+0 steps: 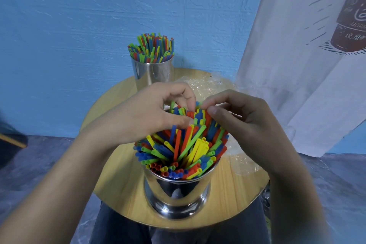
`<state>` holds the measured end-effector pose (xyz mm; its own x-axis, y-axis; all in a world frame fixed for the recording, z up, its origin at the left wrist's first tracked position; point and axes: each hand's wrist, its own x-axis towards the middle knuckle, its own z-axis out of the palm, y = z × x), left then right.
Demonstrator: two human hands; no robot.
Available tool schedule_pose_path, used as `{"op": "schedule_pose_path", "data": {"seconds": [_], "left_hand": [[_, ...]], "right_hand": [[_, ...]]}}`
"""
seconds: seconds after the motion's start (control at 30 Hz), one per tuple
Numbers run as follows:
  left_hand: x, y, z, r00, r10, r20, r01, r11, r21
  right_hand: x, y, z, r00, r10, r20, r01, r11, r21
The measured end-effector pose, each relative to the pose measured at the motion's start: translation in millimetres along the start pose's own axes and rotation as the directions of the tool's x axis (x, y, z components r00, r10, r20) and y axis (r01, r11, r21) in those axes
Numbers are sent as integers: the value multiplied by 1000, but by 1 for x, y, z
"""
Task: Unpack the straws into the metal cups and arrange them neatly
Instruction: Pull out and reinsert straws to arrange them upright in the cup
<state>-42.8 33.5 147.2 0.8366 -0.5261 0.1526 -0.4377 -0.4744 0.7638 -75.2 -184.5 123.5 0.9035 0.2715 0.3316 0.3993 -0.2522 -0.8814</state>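
Observation:
A shiny metal cup (pixel 178 190) stands near the front of the round wooden table (pixel 118 174), packed with red, blue, green and yellow straws (pixel 184 150) that lean in different directions. My left hand (pixel 156 111) hovers over the far side of this bundle, thumb and forefinger pinching straw tips. My right hand (pixel 239 123) reaches in from the right, its curled forefinger and thumb pinching tips of the same bundle. A second metal cup (pixel 152 73) at the table's back holds upright straws (pixel 151 48).
Crumpled clear plastic wrap (pixel 208 85) lies on the table's right side, behind and beside my right hand. A blue wall is behind the table and a white printed cloth (pixel 297 55) hangs at the right. My lap is under the table's near edge.

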Motion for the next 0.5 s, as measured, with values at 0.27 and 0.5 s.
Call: {"op": "schedule_pose_path", "data": {"seconds": [0.27, 0.5], "left_hand": [[-2, -4, -2, 999, -7, -42, 5, 999, -54], [-1, 1, -10, 990, 64, -123, -80, 989, -127]], "right_hand": [[0, 1, 0, 1000, 16, 2, -16, 1000, 2], [0, -1, 0, 1000, 10, 6, -10, 999, -32]]}}
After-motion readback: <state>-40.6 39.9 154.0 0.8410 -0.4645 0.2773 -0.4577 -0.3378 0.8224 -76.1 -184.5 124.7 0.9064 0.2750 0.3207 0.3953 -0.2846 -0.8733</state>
